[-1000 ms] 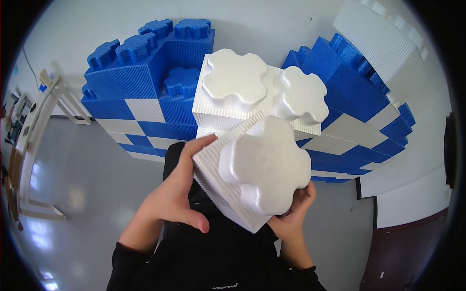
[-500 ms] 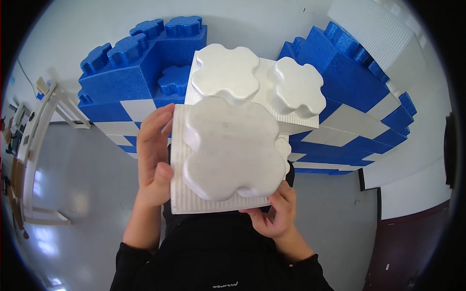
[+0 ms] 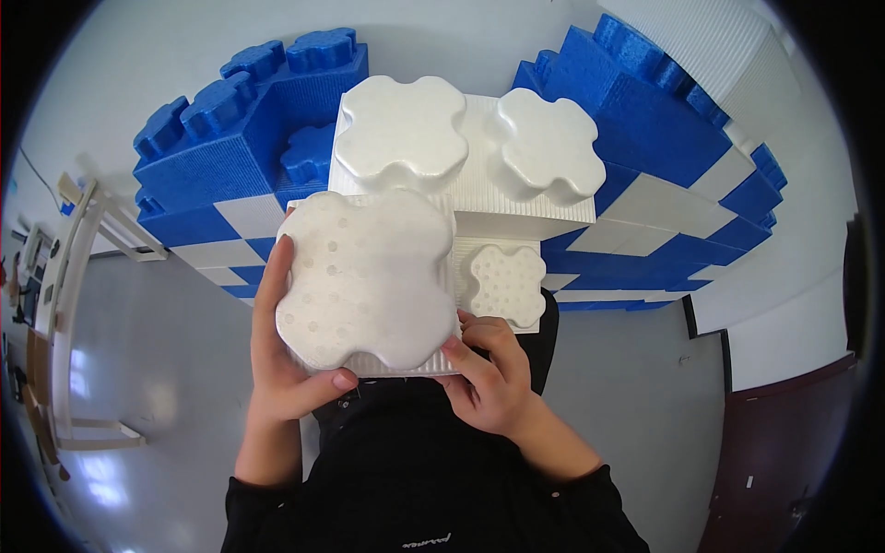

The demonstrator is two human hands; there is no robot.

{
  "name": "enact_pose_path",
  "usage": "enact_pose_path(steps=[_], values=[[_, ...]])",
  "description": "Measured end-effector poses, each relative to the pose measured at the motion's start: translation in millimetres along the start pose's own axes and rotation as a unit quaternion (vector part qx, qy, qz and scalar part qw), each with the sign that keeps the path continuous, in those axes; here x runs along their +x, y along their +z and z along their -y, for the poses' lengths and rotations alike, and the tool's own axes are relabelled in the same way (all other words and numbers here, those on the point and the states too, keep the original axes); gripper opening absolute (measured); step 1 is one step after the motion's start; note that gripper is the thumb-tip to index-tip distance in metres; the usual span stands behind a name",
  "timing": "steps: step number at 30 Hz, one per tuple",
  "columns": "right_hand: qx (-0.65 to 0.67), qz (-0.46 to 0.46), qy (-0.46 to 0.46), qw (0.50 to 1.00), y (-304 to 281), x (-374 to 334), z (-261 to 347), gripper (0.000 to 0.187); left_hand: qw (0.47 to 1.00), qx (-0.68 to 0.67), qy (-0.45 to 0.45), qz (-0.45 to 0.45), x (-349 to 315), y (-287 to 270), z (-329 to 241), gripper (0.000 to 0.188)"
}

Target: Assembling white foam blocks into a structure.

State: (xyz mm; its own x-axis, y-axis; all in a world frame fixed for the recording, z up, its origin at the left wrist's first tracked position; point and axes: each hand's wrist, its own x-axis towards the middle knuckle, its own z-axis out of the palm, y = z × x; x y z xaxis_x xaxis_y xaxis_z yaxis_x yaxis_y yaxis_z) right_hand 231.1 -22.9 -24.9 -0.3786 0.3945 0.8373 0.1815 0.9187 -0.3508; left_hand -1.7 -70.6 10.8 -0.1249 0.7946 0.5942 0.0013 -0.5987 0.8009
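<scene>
Shifted leftward since the earlier frame, the white single-stud foam block (image 3: 369, 286) is held before the left half of the white two-stud block (image 3: 477, 152), fingers of the left hand (image 3: 277, 373) and right hand (image 3: 495, 382) clamped on opposite sides, seemingly to steady it.

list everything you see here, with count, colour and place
held block: one, white, four-lobed stud, between both hands
two-stud block: one, white, behind held block
dotted-stud block: one, white, right of held block
block stacks: two, blue and white, left and right
ribbed block: one, white, upper right
table: one, whitish, far left, small items unclear
door: one, dark red, lower right
wall: white, background
floor: grey, below
sleeves: two, black, lower edge
left hand: one, bare, block's left side
right hand: one, bare, block's lower right corner
</scene>
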Motion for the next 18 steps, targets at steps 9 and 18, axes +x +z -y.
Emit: enact_pose_path(steps=[9, 18], values=[[-0.01, -0.018, 0.014, 1.0, -2.7, -4.5, -1.3, 0.072, 0.999, 0.012, -0.029, 0.011, -7.6, -7.4, 23.3, 0.112], [-0.009, 0.006, 0.028, 1.0, -6.8, -7.4, -7.5, 0.058, 0.999, 0.005, -0.05, 0.018, -6.7, -0.8, 29.1, 0.106]])
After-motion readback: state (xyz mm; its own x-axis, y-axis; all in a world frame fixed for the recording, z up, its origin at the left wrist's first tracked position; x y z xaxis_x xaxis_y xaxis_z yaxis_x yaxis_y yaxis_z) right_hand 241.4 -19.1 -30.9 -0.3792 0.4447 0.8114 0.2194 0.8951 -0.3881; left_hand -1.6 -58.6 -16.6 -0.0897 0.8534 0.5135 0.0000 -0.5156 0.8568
